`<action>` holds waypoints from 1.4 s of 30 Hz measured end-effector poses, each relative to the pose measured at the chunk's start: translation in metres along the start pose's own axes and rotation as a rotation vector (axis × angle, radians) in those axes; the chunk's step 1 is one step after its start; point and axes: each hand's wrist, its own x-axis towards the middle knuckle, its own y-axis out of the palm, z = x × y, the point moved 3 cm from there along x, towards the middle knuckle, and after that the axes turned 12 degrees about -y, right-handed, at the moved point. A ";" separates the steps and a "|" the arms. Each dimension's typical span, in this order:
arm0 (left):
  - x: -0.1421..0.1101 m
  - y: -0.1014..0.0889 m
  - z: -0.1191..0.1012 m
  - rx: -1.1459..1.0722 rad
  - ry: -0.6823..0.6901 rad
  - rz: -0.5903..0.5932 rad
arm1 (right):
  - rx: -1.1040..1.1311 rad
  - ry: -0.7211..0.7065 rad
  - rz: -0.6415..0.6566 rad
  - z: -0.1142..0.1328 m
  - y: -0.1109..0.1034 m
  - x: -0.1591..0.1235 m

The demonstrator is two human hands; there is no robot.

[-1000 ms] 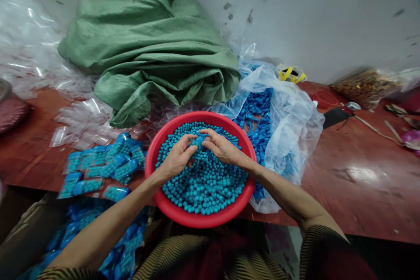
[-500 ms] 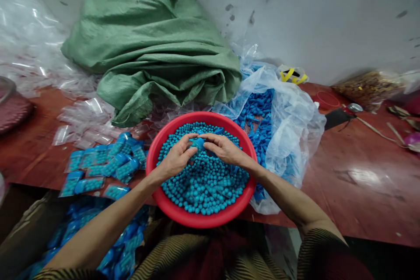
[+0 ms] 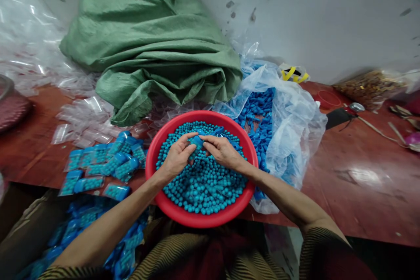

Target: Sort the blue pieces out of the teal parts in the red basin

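Fingertips of my right hand (image 3: pixel 225 152) shifted inward, narrowing against one blue-topped bead packet (image 3: pixel 197 141), pinched with my left hand (image 3: pixel 177 156) above the red basin (image 3: pixel 204 220). Filled packets (image 3: pixel 113 164) lay near the front edge of the table (image 3: pixel 354 201); loose beads (image 3: pixel 206 201) and clear sleeves (image 3: pixel 84 118) remained unassembled.

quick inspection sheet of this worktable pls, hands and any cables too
surface: red-brown tabletop, scuffed, glare at right
job's things: red basin of turquoise beads; small blue piece in hand; filled packets at left; blue parts in a plastic bag at right
clutter: green sack, loose clear pouches
hands: left hand pinches the small blue piece; right hand's fingertips meet it, grip partly hidden
cables: nothing seen for certain; pale cord-like strip at right
surroundings: grey wall, marked; more packets below the table's edge
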 end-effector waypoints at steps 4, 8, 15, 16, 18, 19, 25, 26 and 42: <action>0.003 0.002 0.002 0.017 0.016 -0.006 | -0.002 -0.044 -0.066 -0.002 0.001 -0.002; 0.002 -0.001 0.004 0.005 0.013 -0.060 | 0.084 -0.009 -0.064 -0.005 0.004 -0.003; -0.001 0.000 -0.002 0.053 -0.049 0.043 | 0.309 0.141 -0.025 -0.013 0.004 0.002; -0.001 0.000 -0.003 0.066 -0.035 0.031 | 0.324 0.163 -0.024 -0.014 0.004 0.002; -0.002 0.001 -0.005 0.082 -0.025 0.015 | 0.333 0.185 -0.017 -0.014 0.004 0.001; -0.003 0.002 -0.005 0.084 -0.031 0.014 | 0.325 0.183 -0.018 -0.013 0.004 0.000; -0.002 0.001 -0.002 0.044 -0.075 0.019 | 0.345 0.135 -0.076 -0.010 0.004 -0.006; -0.002 0.001 -0.001 0.039 -0.081 0.025 | 0.333 0.132 -0.085 -0.010 0.004 -0.007; -0.002 0.009 0.012 0.056 0.049 -0.085 | -0.003 -0.147 0.000 -0.011 -0.002 -0.008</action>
